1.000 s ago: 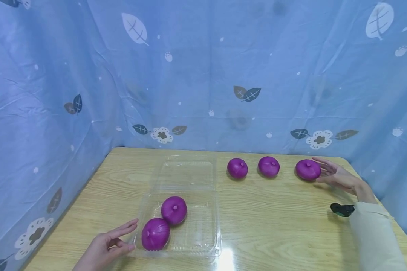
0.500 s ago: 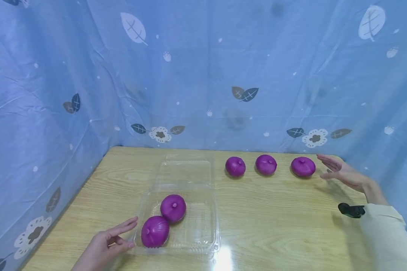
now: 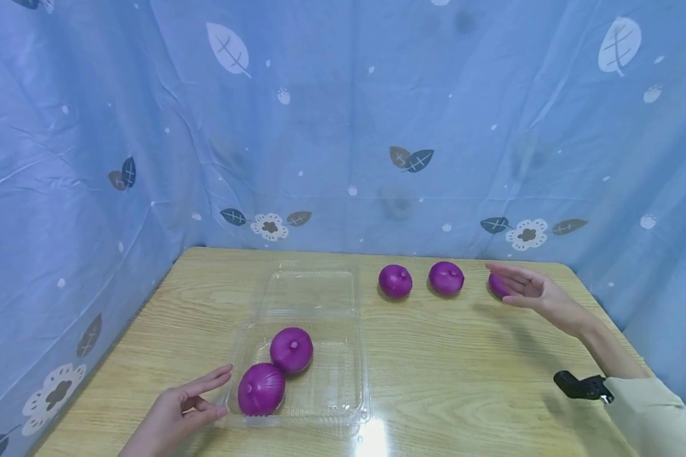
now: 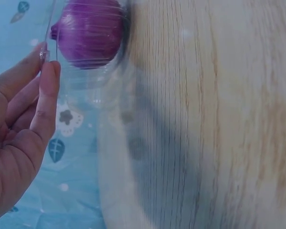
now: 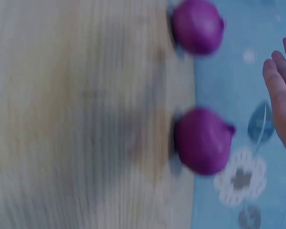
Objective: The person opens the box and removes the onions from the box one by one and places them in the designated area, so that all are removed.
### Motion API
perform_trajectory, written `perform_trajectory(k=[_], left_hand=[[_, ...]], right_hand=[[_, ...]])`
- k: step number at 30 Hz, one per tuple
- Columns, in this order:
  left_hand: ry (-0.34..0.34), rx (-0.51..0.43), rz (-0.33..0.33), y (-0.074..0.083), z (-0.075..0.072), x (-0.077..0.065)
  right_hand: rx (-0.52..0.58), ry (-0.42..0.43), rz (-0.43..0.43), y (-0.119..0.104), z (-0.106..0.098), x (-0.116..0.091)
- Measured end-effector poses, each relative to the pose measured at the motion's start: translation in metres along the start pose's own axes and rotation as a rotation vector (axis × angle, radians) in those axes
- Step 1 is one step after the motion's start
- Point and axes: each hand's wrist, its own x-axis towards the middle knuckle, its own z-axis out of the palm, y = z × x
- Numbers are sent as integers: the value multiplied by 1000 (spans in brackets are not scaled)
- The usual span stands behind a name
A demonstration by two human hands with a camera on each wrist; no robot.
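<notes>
My left hand (image 3: 174, 409) pinches the left rim of a clear plastic clamshell box (image 3: 331, 381); the left wrist view shows thumb and fingertip (image 4: 49, 78) on either side of that rim. Inside the box sit two red onions, a rear one (image 3: 291, 350) and a front-left one (image 3: 261, 390), touching each other. My right hand (image 3: 540, 298) hovers with extended fingers and holds nothing. Behind it, the rightmost red onion (image 3: 498, 286) is partly hidden. Two more red onions, a left one (image 3: 395, 281) and a middle one (image 3: 446, 278), stand in the same row.
The box's clear lid (image 3: 311, 292) lies folded back toward the rear of the wooden table (image 3: 463, 374). A blue patterned curtain (image 3: 343, 127) hangs around the back and sides. A black wrist device (image 3: 583, 386) sits by the right sleeve.
My right hand has come away from the rightmost onion, swung right, then moved back left and now covers part of it. My left hand stays at the box rim. The view has shifted slightly.
</notes>
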Motion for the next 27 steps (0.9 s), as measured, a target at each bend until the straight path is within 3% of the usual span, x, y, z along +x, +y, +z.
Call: perform_trajectory(k=[4,12,19,27], left_hand=[[-3,10,2,0,-1,1],[-11,-28,-7,-1,-2,0],[-8,-35,-11,-2,-2,-1],[-4,-61,87,-5,0,-1]], right_hand=[[63,-84,-29,-2,22,7],[157,-240,6,-5,71,19],[241,-471,-9,-16,114,45],[225,-695,-23,-25,151,84]])
